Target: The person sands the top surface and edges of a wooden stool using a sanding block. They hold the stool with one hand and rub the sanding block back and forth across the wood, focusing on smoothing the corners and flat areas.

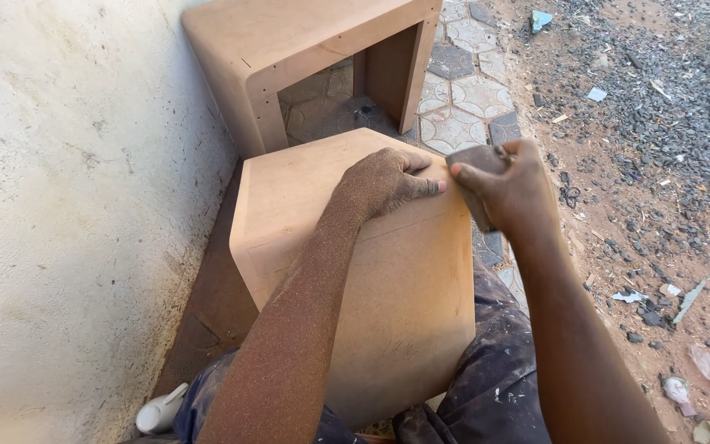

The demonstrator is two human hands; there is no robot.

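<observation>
Your dust-coated left hand point(388, 181) lies flat, fingers loose, on the smooth rounded fibreboard box point(371, 271) propped against your lap. Your right hand point(507, 189) is clenched around gritty brown sandpaper point(474, 160) at the box's far edge.

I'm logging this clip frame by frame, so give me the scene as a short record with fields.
setting: outdoors beside a pale wall, paving and littered dirt
left hand: flat on the brown board box, dusted with sawdust
right hand: gripping a dark sanding pad at the box's right edge
box support: resting on the person's lap
behind: an open brown board frame
lower left: a white bottle
</observation>
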